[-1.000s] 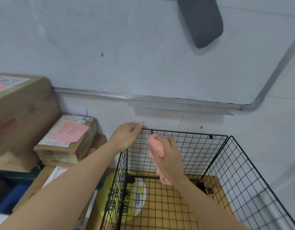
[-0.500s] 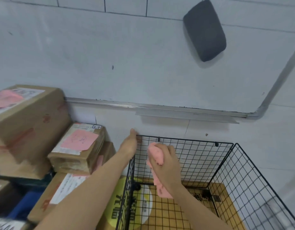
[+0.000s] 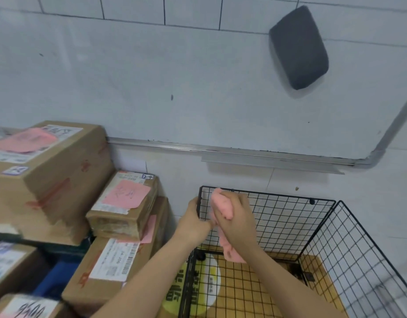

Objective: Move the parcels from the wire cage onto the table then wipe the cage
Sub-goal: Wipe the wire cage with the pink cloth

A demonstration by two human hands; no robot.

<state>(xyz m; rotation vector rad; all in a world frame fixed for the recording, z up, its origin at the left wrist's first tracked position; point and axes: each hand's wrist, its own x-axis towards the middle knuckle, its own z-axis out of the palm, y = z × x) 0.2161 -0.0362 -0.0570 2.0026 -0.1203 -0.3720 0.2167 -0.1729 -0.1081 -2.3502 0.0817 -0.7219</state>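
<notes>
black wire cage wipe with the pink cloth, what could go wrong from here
The pink cloth, bunched in the right hand, hangs loose below it and could snag on the black wire cage's mesh.
The left hand grips only the cage's back-left corner, so hard wiping might flex or shift the panel.
The left forearm passes close to the stacked brown cardboard parcels and could nudge them.

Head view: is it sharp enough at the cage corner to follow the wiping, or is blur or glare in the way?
Head view: the right hand gripping the pink cloth and the left hand holding the wire cage corner are fairly sharp; parcels at the left edge are smeared; light is soft and even, no glare; the wide lens bows the whiteboard frame.
</notes>
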